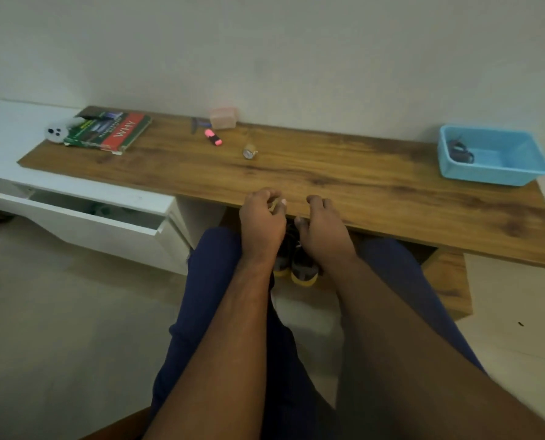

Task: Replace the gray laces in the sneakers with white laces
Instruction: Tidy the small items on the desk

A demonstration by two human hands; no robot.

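Both hands' grip empty — left hand (262, 224), right hand (323, 228), sneakers (299, 265) below

Only one legible word from my feed: "WHY", white caps on the red band of the book (111, 132) at the left end of the wooden desk (328, 173). I see more print on the green part of the cover, too small & blurred to read. Small roll (249, 152) mid-desk has a round face label, unreadable.
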